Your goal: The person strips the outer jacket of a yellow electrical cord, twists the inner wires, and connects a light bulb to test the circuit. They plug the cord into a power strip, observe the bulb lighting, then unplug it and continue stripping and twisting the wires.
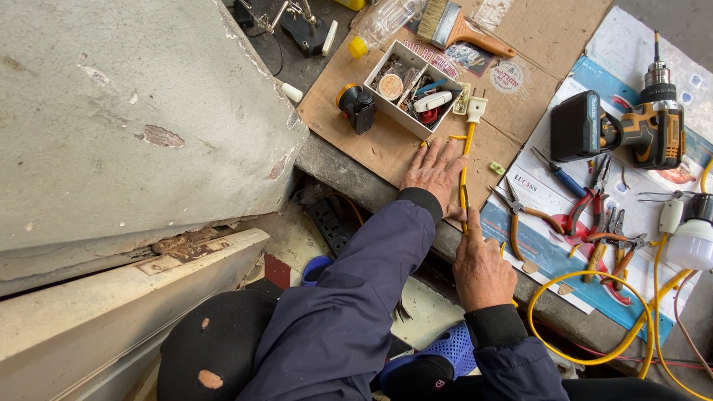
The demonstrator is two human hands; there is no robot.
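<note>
Here, in the head view, the left hand [433, 169] lies flat with fingers spread on the sheet of cardboard [356, 141], pressing beside a thin yellow cable [466, 167] that runs straight up to a small white plug [476, 108]. The right hand [481, 267] is closed around the same cable lower down, thumb and fingers pinching it near the edge of the stone ledge [349, 174]. From there the cable loops away in a loose coil [594, 327] on the right.

The cable looks light and limp, bending readily, with a smooth jacket that could slide through a loose pinch; a firm grip on the straight run between the two hands seems the best hold, not the plug end.

Around it lie a white box [411, 87] of small parts, a paintbrush [457, 28], a cordless drill [631, 130], several pliers [594, 215] and a white bulb holder [694, 238] on a printed poster.
</note>
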